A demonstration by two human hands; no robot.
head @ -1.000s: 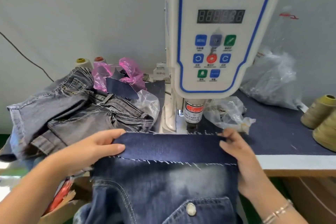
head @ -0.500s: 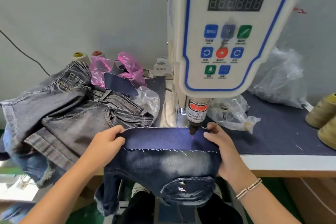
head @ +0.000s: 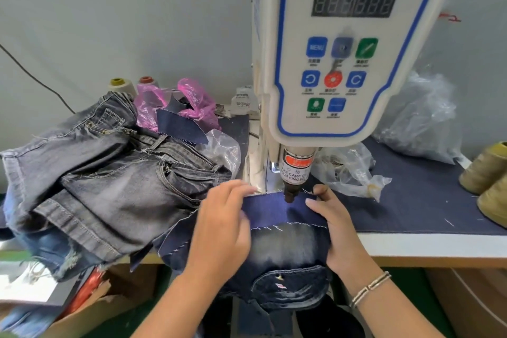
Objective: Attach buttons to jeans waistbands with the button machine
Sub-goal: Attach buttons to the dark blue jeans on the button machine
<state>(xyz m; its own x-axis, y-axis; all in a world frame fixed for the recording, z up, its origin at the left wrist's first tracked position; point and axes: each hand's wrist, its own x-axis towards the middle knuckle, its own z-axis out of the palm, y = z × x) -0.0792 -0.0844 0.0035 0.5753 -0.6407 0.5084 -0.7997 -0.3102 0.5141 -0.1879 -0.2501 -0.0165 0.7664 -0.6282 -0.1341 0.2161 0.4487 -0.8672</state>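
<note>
A dark blue jeans waistband (head: pixel 277 210) lies under the black punch tip (head: pixel 289 195) of the white servo button machine (head: pixel 343 57). The rest of the jeans (head: pixel 288 263) hangs off the table's front edge, a pocket flap showing low down. My left hand (head: pixel 222 228) holds the waistband's left end, fingers laid over its top edge. At the right end, my right hand (head: pixel 333 225) grips the band just beside the punch, thumb on top and fingers curled under. A bracelet sits on that wrist.
A pile of grey jeans (head: pixel 109 178) fills the table's left side, with pink plastic bags (head: pixel 178 107) and two thread cones behind. Clear plastic bags (head: pixel 348 170) lie right of the machine. Olive thread cones (head: pixel 488 170) stand at the far right. A cardboard box (head: pixel 90 310) sits below.
Both hands slid the waistband further under the punch and closed in on each other. The punch tip now sits on the band's upper edge, and the view has moved nearer.
</note>
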